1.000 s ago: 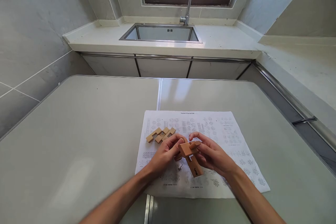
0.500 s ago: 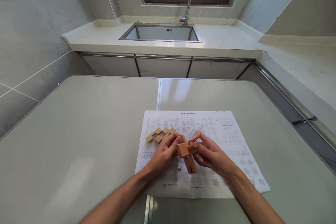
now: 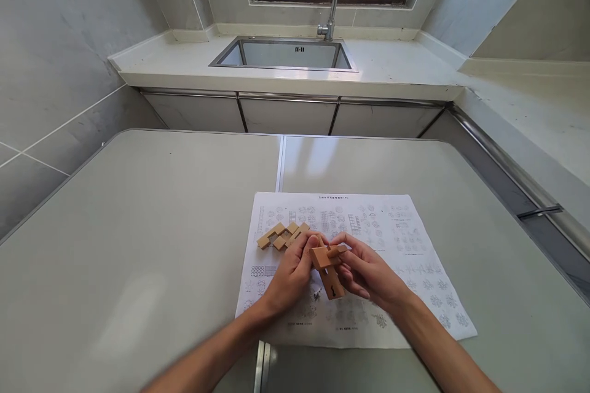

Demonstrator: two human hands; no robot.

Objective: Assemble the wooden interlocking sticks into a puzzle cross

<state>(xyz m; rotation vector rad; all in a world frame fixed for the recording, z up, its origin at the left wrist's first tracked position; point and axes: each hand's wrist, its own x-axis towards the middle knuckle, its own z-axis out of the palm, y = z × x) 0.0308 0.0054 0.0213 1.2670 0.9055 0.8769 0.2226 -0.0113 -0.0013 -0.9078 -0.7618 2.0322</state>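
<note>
Puzzle approx. half built, I'd judge; my left hand (image 3: 291, 273) & right hand (image 3: 369, 271) both pinch the joined wooden block cluster (image 3: 328, 267) between fingertips, held just above the printed instruction sheet (image 3: 405, 245); a few loose wooden pieces (image 3: 282, 236) lie on the sheet near my left fingers, not yet fitted; table (image 3: 138, 227) underneath.
</note>
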